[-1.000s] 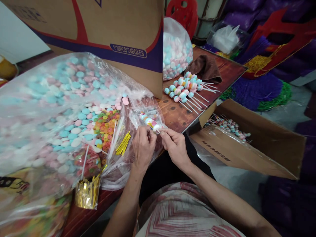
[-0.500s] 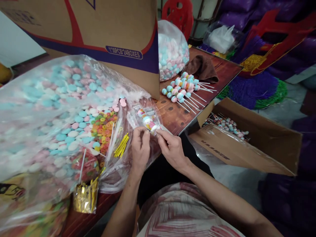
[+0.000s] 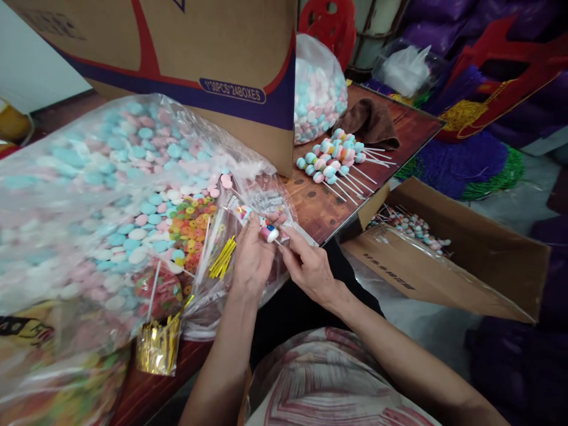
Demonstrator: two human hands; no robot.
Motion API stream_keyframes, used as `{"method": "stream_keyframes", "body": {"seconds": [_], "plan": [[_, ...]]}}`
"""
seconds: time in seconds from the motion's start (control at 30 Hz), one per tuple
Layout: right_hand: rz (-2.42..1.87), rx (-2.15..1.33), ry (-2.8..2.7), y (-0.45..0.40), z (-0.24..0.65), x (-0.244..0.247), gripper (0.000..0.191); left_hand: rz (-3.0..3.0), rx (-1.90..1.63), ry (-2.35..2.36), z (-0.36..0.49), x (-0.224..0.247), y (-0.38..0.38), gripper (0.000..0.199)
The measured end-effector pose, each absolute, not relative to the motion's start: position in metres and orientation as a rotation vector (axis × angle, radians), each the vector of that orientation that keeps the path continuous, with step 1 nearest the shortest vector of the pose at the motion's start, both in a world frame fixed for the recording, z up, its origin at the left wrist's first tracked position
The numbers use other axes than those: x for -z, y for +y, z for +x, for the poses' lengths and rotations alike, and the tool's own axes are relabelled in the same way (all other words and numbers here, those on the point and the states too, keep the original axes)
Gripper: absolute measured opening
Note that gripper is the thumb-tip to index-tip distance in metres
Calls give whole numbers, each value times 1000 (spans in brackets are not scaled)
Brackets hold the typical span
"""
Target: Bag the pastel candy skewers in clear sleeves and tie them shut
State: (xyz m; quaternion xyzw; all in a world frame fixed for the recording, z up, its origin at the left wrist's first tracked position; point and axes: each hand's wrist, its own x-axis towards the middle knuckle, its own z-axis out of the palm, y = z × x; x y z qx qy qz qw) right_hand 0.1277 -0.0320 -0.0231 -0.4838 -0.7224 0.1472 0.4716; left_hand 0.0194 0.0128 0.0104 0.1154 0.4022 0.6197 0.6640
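My left hand [image 3: 254, 255] is closed around a candy skewer [image 3: 270, 233] in a clear printed wrapper, its candies showing between the fingers. My right hand [image 3: 306, 260] pinches the stick end at the skewer's lower right. Left of my hands, gold twist ties [image 3: 222, 257] lie on the plastic beside several white sticks [image 3: 204, 251]. Further left are fruit-coloured rings [image 3: 190, 228] and pastel candies [image 3: 133, 236] in a large open plastic bag. Finished-looking skewers [image 3: 331, 158] without wrappers are piled on the table [image 3: 310, 204], their sticks pointing to the lower right.
A big cardboard box [image 3: 186, 35] stands at the back, with a full candy bag [image 3: 317, 89] beside it. A brown cloth [image 3: 368, 123] lies behind the skewers. Right of the table, an open carton [image 3: 444, 272] holds many skewers. A packet of gold ties [image 3: 158, 349] lies at the near edge.
The wrapped skewer has turned and sits lower in my left hand, which has opened from a pinch to cradle it. My right hand has shifted onto the stick end. The view has moved slightly left.
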Motion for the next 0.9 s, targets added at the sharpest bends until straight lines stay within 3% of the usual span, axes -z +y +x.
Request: {"method": "stream_keyframes", "body": {"seconds": [0.37, 0.63, 0.83, 0.9], "plan": [[-1074, -281, -1813, -34, 124, 38, 33, 172, -1371, 903, 25, -6, 10, 32], [-1209, -582, -1647, -29, 124, 20, 28, 221, -1260, 858, 28, 2, 4, 16], [-1291, -742, -1483, -34, 131, 15, 14, 138, -1310, 847, 17, -8, 14, 13], [-1249, -910, -1517, -35, 134, 13, 18, 115, -1347, 853, 14, -9, 16, 14]]}}
